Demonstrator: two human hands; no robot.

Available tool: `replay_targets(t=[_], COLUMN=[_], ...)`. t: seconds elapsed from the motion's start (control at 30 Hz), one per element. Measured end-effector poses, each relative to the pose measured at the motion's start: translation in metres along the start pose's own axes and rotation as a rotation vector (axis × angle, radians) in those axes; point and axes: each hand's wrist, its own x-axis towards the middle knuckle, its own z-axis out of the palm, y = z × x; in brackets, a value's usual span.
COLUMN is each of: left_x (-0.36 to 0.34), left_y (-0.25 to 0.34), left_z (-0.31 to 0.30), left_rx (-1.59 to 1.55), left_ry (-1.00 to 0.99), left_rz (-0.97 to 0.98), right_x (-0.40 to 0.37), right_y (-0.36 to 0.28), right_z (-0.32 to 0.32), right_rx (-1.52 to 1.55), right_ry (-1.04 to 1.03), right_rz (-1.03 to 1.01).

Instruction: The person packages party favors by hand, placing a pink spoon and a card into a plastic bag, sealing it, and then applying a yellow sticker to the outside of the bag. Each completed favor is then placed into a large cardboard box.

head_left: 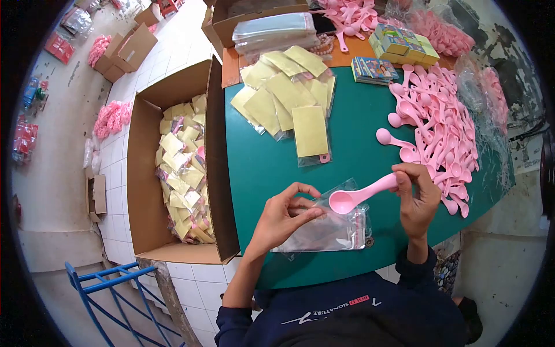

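A pink measuring spoon (370,192) is pinched by the end of its handle in my right hand (417,199). Its bowl points left and overlaps a clear plastic bag (349,184) in this view. My left hand (283,218) has its thumb and fingers closed on that bag's left side. Under both, a stack of clear plastic bags (329,236) lies on the green table (358,124) near its front edge. To the right spreads a big heap of pink measuring spoons (436,124).
Packed bags with yellow cards (283,95) lie at the back left. A deep cardboard box (222,173) of similar packs stands left of the table. Card stacks (374,68) and a pile of clear bags (274,32) sit farther back. A blue metal frame (110,274) stands lower left.
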Motion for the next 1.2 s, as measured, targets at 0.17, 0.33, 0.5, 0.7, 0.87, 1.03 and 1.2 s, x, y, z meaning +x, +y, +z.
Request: replay_targets(t=[0.17,0.33,0.5,0.7,0.87,1.03,1.2], left_x=[0.003,0.012,0.010,0.011,0.013,0.014,0.007], left_y=[0.003,0.004,-0.001,-0.001,0.000,0.000,0.006], left_z=[0.004,0.002,-0.004,-0.004,-0.002,0.013,0.001], left_rx=[0.008,-0.042,-0.130,-0.073,-0.113,-0.122,0.114], left_ry=[-0.019,-0.064,-0.015,0.010,0.005,0.014,-0.125], left_rz=[0.051,0.092,0.085,0.062,0.063,0.187,0.064], right_x=[0.005,0.016,0.023,0.015,0.017,0.011,0.019], right_y=[0.002,-0.002,0.003,0.004,0.008,0.003,-0.001], right_z=[0.004,0.005,0.004,0.015,0.016,0.026,0.017], right_rx=[-0.021,-0.020,0.015,0.046,-0.034,0.122,0.124], right_ry=[-0.086,-0.006,0.096,0.003,-0.089,-0.177,-0.366], right_rz=[-0.102,-0.083,-0.015,-0.030,-0.143,-0.098,-0.178])
